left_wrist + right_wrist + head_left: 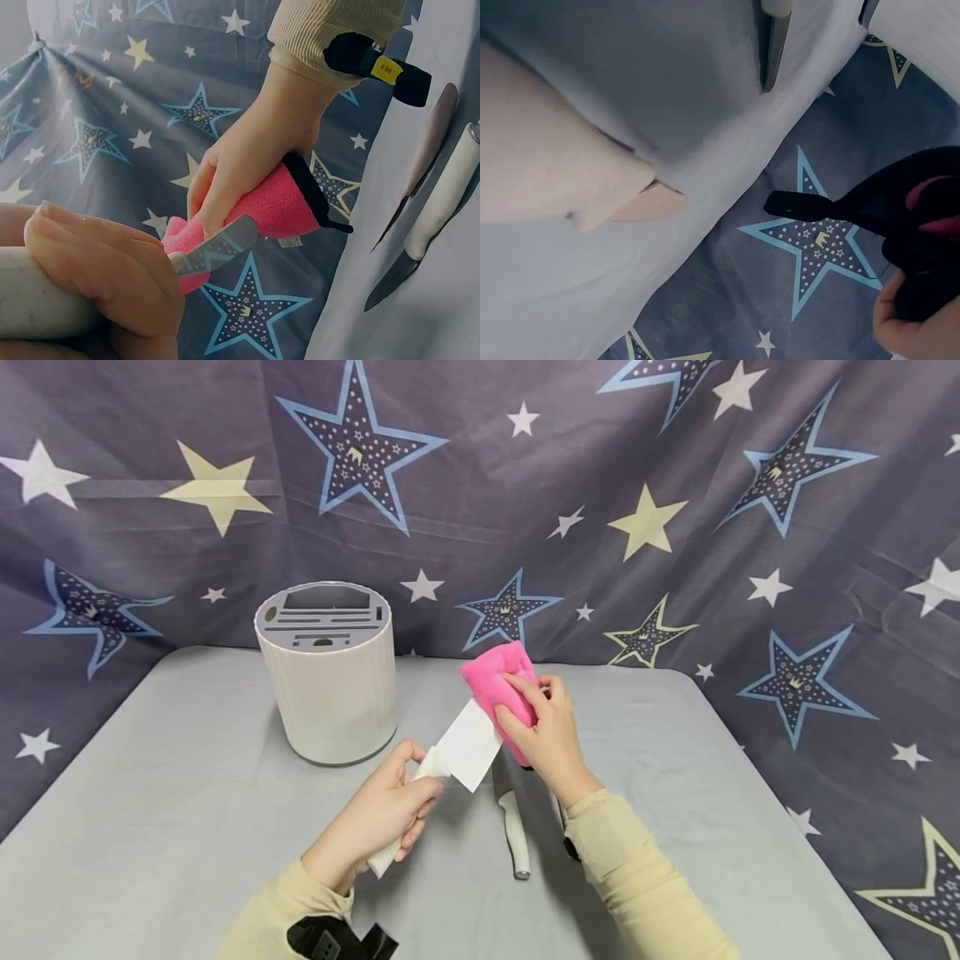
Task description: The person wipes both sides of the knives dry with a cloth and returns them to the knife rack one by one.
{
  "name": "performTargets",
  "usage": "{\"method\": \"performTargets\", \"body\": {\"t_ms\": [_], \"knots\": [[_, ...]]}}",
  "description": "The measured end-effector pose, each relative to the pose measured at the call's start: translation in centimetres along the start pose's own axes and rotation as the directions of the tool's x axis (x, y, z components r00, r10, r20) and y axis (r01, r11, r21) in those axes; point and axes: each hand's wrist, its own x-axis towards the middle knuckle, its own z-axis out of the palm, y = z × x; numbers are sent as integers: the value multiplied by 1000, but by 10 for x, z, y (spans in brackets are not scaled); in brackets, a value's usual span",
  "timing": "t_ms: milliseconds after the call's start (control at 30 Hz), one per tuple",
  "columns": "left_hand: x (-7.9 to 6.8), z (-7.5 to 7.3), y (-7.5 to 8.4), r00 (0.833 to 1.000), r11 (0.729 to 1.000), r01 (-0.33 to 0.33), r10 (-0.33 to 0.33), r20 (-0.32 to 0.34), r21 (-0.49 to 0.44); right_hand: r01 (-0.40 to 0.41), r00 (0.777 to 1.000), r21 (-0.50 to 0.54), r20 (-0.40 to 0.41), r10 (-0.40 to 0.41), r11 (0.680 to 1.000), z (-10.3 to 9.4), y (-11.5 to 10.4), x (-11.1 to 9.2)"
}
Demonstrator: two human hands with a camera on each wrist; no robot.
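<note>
My left hand [390, 810] grips the white handle of a cleaver [470, 745], whose broad rectangular blade tilts up to the right. In my right hand [551, 735] is a pink cloth [498, 681] with a black edge, pinched between thumb and fingers. The cloth meets the far end of the blade in the head view. Seen from the left wrist, the cloth [277, 202] hangs behind the blade [225, 244], and the right hand [247, 157] bunches it from above. The right wrist view shows mostly the cloth's black edge [877, 187].
Below the hands lies a white-handled knife [513, 835] on the grey-covered table [187, 827]. Beside it in the left wrist view is another knife [431, 142], mostly hidden by the right forearm in the head view. A white slotted knife block [330, 702] stands back left, before a star-patterned curtain [465, 527].
</note>
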Motion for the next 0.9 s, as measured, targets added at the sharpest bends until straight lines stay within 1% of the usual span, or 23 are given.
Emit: {"method": "performTargets", "body": {"t_ms": [100,200,267,367,433,533,633,900], "knots": [[1,0,0,1000,1000,0,0,2,5,-40,999,-12,-4,40,999,0,3,6],[1,0,0,1000,1000,0,0,8,9,-105,994,-3,-2,105,994,0,6,11],[1,1,0,1000,1000,-3,2,11,15,-166,986,14,4,166,986,-1,9,13],[1,2,1,1000,1000,-5,4,14,21,-254,967,43,8,254,966,-2,13,16],[2,3,1,1000,1000,-5,5,10,27,-295,956,66,8,295,953,-2,16,16],[3,3,1,1000,999,-1,1,6,35,-318,948,76,3,318,945,-1,17,15],[3,3,0,1000,999,5,-6,7,44,-324,945,79,-7,326,943,0,16,11],[7,0,-5,1000,998,8,-9,7,55,-306,950,79,-40,310,949,4,9,5]]}}
